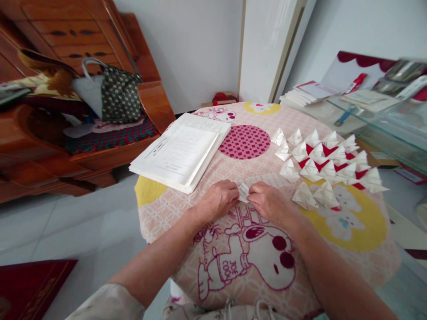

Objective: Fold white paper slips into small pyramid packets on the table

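On the tablecloth point(215, 172) we are reading "JOE COOL" across the shirt point(229, 269) of a printed dog point(271, 260); the paper stack point(182, 149) ahead on our left is carrying dark print too small for us to make out. Between our hands, over the table near its middle, we are holding a small slip of paper point(243, 192): white, slightly tilted, bearing faint grey lines. Our left hand point(218, 198) is pinching its left side, and our right hand point(269, 202) is gripping its right side, fingers curling inward. Rows of pointed, folded papers point(305, 196) are standing on our right, with red showing between some.
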The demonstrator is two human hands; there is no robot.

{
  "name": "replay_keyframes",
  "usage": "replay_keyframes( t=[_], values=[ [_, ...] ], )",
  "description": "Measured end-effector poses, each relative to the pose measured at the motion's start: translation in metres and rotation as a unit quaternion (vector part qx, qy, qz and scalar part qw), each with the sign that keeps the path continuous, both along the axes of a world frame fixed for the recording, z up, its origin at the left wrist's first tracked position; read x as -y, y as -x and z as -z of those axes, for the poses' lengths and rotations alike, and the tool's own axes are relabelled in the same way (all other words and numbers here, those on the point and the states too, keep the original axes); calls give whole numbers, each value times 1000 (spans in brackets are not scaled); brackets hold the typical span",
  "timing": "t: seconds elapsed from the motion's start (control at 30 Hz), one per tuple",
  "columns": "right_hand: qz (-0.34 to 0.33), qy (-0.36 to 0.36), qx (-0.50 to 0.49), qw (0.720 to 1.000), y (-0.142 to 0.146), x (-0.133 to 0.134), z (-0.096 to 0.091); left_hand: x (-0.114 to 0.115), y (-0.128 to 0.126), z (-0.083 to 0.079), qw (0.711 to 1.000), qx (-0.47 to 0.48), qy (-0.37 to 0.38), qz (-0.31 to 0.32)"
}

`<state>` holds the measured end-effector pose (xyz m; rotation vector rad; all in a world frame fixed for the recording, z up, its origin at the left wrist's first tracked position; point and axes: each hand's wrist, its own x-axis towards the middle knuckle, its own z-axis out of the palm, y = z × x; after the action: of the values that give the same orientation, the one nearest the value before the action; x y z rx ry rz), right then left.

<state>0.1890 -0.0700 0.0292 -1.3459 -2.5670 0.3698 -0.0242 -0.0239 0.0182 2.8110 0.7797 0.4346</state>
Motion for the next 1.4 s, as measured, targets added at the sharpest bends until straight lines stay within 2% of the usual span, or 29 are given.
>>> replay_keyframes(
  t=[0.1, 0.23, 0.37, 0.57, 0.77, 0.97, 1.4],
  values=[
    [-1, 27, -33, 999, 0, 0, -1, 0, 2, 2, 999, 20, 28, -14],
    [36, 47, -120, 991, -2, -3, 1, -3, 2, 2, 990, 66, 109, -57],
    [102, 43, -197, 974, 0, -8, 8, -8, 1, -2, 975, 80, 171, -113],
    [217, 66, -296, 928, 6, -15, 19, -14, -3, -5, 964, 75, 198, -162],
    [246, 60, -303, 919, 8, -16, 21, -18, -5, -5, 949, 66, 237, -196],
    [267, 60, -295, 915, 12, -18, 22, -24, -6, -4, 941, 62, 266, -200],
    [266, 50, -299, 915, 12, -20, 23, -23, -7, 4, 958, 62, 213, -181]
  ],
)
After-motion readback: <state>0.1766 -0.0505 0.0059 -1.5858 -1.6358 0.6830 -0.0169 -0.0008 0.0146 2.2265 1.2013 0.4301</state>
